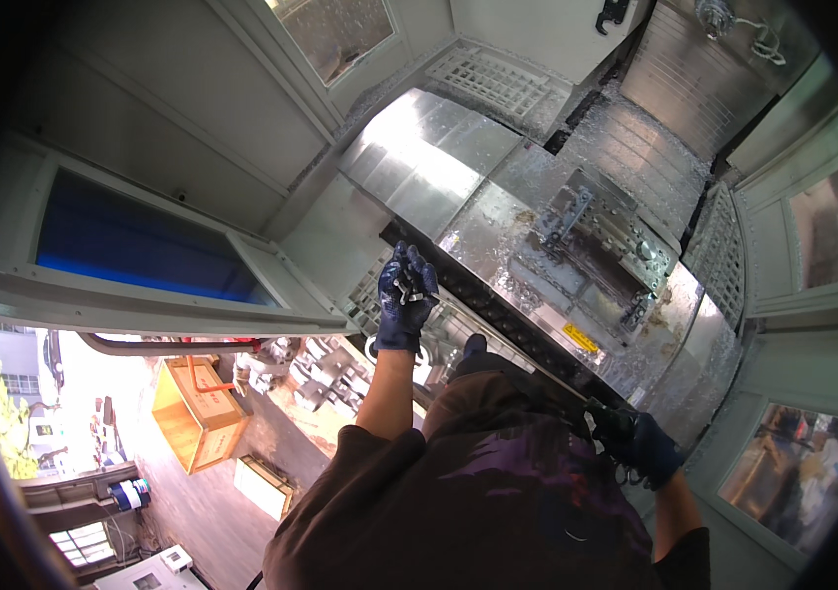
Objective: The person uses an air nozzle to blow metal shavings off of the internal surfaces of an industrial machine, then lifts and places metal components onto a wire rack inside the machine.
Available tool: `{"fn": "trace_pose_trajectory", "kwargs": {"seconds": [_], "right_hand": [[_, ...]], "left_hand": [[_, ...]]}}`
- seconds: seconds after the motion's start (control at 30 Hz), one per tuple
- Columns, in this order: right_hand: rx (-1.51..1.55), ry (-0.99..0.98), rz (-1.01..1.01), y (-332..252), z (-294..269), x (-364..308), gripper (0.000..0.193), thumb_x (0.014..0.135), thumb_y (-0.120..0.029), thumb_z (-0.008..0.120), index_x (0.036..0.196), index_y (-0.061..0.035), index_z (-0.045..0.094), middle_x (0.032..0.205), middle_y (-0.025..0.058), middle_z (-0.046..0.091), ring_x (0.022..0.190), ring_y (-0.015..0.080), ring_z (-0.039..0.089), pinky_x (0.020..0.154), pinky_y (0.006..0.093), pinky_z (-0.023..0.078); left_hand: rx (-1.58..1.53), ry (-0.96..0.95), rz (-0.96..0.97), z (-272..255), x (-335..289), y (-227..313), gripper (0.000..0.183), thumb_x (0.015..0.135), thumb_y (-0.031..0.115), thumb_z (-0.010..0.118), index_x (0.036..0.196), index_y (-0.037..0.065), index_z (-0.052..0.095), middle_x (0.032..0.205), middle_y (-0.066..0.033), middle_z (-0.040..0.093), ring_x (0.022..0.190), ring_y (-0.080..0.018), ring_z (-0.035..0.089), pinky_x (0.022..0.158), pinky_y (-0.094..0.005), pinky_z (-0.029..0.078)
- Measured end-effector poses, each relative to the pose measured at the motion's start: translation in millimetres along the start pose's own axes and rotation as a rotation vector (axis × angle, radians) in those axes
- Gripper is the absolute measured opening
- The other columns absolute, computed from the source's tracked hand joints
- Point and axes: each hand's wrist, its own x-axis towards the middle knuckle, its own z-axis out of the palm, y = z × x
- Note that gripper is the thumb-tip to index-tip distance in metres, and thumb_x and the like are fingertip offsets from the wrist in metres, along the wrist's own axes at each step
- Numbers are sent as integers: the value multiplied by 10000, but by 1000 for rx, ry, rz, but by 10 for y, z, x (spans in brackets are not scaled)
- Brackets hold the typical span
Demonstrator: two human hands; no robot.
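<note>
My left hand, in a dark blue glove, is raised palm up in front of the machine bed, its fingers curled around small shiny metal pieces. Their exact kind is too small to tell. Lower right, beside my body, my right hand wears the same kind of glove. Its fingers are closed around a dark object with pale metallic bits, too dark to name. Beyond both hands lies the metal machine table, strewn with chips. A vise-like fixture is mounted on it, wet and covered in shavings.
Grey enclosure walls with windows surround the bed, and a door with a blue-tinted window stands at left. Slatted grates flank the bed. A yellow label marks its front edge. Outside, lower left, are a wooden crate and stacked metal parts.
</note>
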Motion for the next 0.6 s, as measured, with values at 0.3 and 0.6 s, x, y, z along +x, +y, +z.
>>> {"fn": "trace_pose_trajectory", "kwargs": {"seconds": [0.3,0.6], "right_hand": [[-30,-17,55,-433,-122,45,192,825,-233,639,808,-43,623,658,192,594,575,366,567,522,426,436],[53,-26,52,-494,-102,33,227,794,-250,675,889,-47,640,717,149,618,633,284,572,590,384,460]], "left_hand": [[90,-192,-45,-67,-4,-26,383,890,135,569,1272,160,556,1276,-45,577,1077,-185,593,844,-344,520],[43,-149,-69,-87,-54,-44,418,830,141,574,1247,166,583,1275,-48,589,1186,-220,536,1114,-441,288]]}}
